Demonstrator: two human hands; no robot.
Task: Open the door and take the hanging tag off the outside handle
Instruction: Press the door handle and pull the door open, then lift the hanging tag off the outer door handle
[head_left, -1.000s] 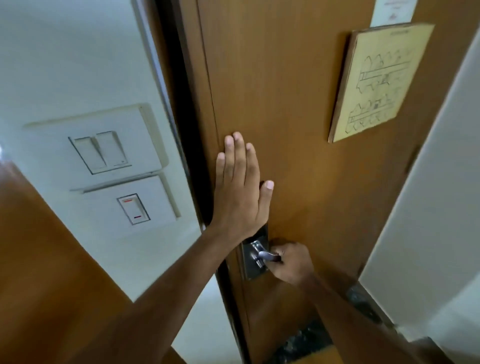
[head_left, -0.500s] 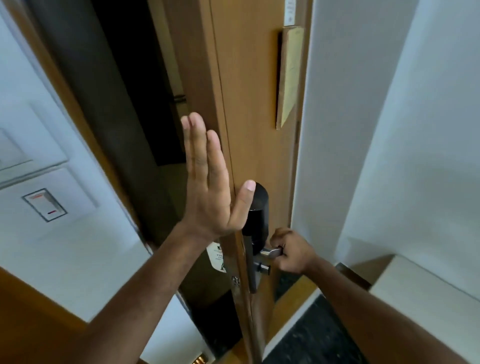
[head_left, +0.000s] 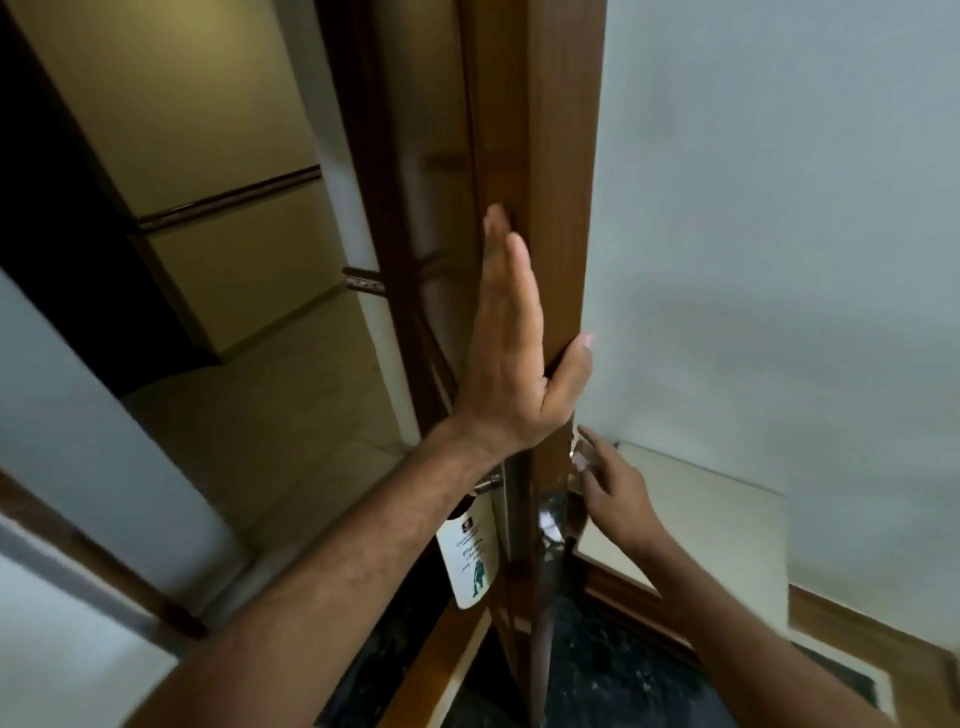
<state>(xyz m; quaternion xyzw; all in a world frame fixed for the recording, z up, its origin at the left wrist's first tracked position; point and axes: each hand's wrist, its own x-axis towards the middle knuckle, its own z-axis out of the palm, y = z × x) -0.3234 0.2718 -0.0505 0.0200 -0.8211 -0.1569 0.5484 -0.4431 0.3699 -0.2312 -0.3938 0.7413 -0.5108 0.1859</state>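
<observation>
The brown wooden door (head_left: 550, 218) stands wide open, and I see it edge-on. My left hand (head_left: 514, 358) lies flat on its outer face, fingers straight, with the thumb hooked around the door's edge. A white hanging tag (head_left: 470, 558) with green print hangs from the outside handle (head_left: 485, 484), just below my left wrist. My right hand (head_left: 615, 491) hovers with fingers spread beside the inside handle (head_left: 550, 512), off the metal.
Beyond the doorway lies a corridor with a beige wall (head_left: 171, 104) and a dark rail. A pale wall (head_left: 779, 208) is close on the right. A white ledge (head_left: 701, 525) sits behind the door. Dark stone floor (head_left: 623, 675) lies below.
The door has swung from shut to wide open. My left hand slid from the inner face to the door's edge. My right hand let go of the inside handle.
</observation>
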